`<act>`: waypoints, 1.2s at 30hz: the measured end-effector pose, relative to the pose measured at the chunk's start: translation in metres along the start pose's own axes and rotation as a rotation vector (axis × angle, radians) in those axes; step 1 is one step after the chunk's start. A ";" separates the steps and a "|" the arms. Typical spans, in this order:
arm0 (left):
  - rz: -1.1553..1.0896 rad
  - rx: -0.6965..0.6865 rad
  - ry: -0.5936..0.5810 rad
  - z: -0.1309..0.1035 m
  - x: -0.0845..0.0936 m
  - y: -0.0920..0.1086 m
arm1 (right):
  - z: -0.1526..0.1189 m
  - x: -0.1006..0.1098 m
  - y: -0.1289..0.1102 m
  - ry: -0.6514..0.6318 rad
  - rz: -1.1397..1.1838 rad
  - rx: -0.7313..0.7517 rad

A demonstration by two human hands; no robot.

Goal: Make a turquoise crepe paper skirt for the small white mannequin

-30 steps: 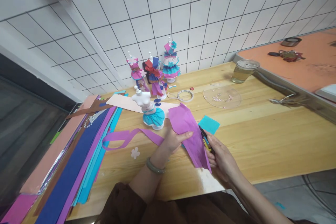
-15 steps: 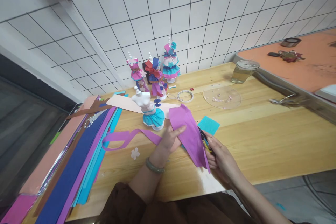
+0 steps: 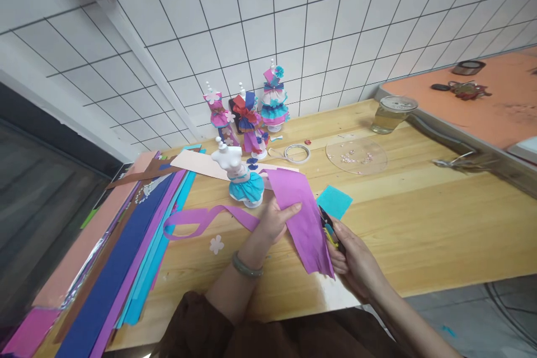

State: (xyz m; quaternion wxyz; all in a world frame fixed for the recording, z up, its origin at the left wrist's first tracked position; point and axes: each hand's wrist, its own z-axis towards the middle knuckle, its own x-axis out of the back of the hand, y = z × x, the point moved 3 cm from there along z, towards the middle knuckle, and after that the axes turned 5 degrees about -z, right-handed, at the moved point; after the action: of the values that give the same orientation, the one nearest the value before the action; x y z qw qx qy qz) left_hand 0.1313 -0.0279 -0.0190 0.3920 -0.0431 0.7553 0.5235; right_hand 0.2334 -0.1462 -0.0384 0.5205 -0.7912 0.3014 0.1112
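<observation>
My left hand (image 3: 276,218) pinches a wide purple crepe paper piece (image 3: 300,218), thumb on top and fingers underneath. My right hand (image 3: 346,249) grips scissors (image 3: 331,230) with dark blades and yellow on the handles, right at the paper's right edge. Behind my left hand stands a small white mannequin (image 3: 229,158) in a turquoise skirt (image 3: 247,187). A long purple strip (image 3: 201,221) curls on the table left of my left wrist. A turquoise paper square (image 3: 334,201) lies just beyond the scissors.
Stacked coloured paper strips (image 3: 113,246) cover the table's left side. Three dressed mannequins (image 3: 274,103) stand by the tiled wall. Farther right are a tape roll (image 3: 297,153), a clear round plate (image 3: 356,155) with small bits, a lidded glass (image 3: 393,114) and a metal tool (image 3: 457,162).
The purple paper has swung slightly, its top reaching farther left and its lower end spreading more. The scissors now sit a little apart from its edge.
</observation>
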 end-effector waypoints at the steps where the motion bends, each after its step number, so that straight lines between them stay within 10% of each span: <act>1: -0.013 0.020 0.001 0.000 0.000 -0.002 | 0.001 0.000 0.001 0.004 0.013 -0.009; 11: -0.071 0.172 0.061 0.003 0.004 -0.019 | 0.001 0.003 0.001 0.120 0.107 -0.193; 36: -0.022 0.166 0.000 -0.001 -0.002 -0.012 | -0.007 -0.002 -0.012 0.217 -0.156 -0.014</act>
State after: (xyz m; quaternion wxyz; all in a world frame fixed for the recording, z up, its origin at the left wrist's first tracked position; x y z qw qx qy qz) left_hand 0.1375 -0.0349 -0.0270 0.3998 -0.0188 0.7955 0.4549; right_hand 0.2380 -0.1481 -0.0249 0.4864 -0.8231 0.2928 -0.0136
